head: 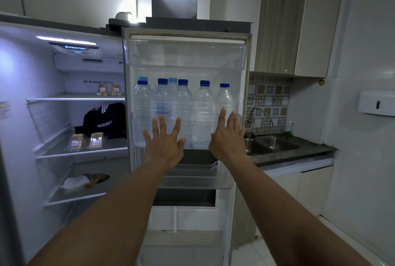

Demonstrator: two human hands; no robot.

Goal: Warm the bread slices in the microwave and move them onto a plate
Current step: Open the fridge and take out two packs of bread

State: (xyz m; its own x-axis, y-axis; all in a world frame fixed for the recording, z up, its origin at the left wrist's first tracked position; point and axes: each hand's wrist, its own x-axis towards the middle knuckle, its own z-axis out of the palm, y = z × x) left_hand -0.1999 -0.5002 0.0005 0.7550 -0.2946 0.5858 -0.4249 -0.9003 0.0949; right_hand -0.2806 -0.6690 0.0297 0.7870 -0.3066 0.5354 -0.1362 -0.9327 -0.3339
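I face an open fridge. Two clear packs of bread slices (86,141) lie on the middle shelf at the left, and two more small packs (108,90) stand on the shelf above. My left hand (163,140) and my right hand (228,135) are both stretched forward with fingers spread, in front of the open fridge door (186,56) and its shelf of water bottles (181,111). Neither hand holds anything. No microwave or plate is in view.
A black bag (104,121) sits behind the bread on the middle shelf. A wrapped item (85,181) lies on the lower shelf. To the right are a steel sink (271,147) with a tap (259,116), a dark counter, and wall cabinets.
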